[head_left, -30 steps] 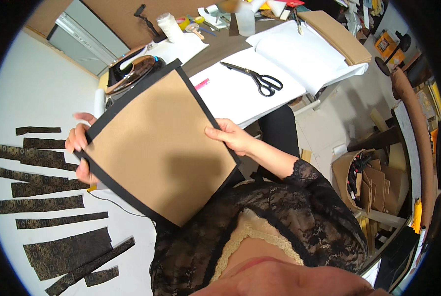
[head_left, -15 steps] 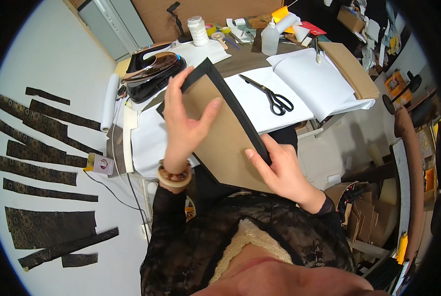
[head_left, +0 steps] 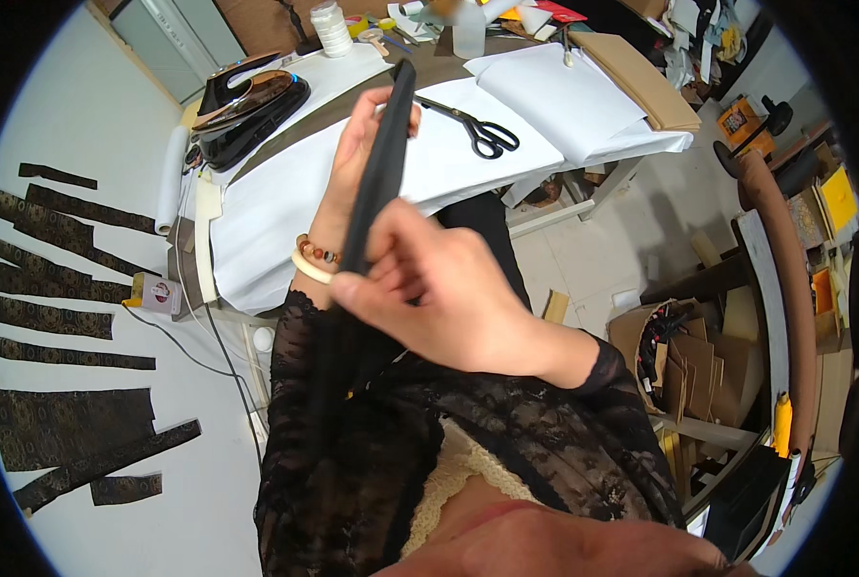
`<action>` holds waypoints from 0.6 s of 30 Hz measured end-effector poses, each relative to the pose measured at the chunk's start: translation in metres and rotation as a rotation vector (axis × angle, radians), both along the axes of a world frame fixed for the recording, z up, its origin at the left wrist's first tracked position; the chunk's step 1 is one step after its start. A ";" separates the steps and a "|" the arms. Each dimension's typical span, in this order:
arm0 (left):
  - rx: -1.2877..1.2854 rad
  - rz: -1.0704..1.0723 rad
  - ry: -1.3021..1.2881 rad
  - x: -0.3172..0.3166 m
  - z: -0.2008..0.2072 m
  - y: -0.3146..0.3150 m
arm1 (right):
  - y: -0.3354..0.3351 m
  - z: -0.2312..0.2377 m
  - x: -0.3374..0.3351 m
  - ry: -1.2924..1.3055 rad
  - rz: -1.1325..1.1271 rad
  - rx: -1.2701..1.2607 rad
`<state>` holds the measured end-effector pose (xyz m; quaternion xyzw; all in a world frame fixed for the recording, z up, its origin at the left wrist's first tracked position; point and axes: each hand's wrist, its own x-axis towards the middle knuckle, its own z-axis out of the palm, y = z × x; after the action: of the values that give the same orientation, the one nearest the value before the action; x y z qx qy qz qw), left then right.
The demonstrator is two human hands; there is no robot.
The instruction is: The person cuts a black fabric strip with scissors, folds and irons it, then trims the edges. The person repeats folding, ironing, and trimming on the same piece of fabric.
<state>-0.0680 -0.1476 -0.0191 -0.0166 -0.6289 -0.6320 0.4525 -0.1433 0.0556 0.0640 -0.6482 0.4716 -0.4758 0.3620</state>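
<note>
Board [head_left: 383,144] turning fast: a second ago flat, broad tan face up, filling middle of view; half second ago tilted, tan face narrowing; now edge-on, only thin black rim showing. Left hand [head_left: 357,163] gone from far left edge to upper end, up beside rim. Right hand [head_left: 439,298] slid from right edge down to lower end, fingers [head_left: 396,240] wrapped over rim. View swung right: dark fabric strips [head_left: 59,317] now pushed to left margin.
</note>
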 end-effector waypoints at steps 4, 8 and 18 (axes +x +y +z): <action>0.178 -0.314 0.044 0.013 -0.049 0.029 | 0.002 -0.034 0.011 -0.180 0.349 0.023; 0.301 -0.338 0.079 0.011 -0.103 0.047 | -0.004 -0.065 -0.023 -0.103 0.418 0.042; 0.192 -0.107 -0.182 0.009 -0.113 0.045 | -0.111 -0.160 -0.167 -0.005 -0.568 -0.044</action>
<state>-0.0588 -0.1026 -0.1324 0.0504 -0.6021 -0.7116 0.3587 -0.3103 -0.0557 -0.0961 -0.4966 0.6231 -0.5699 0.2010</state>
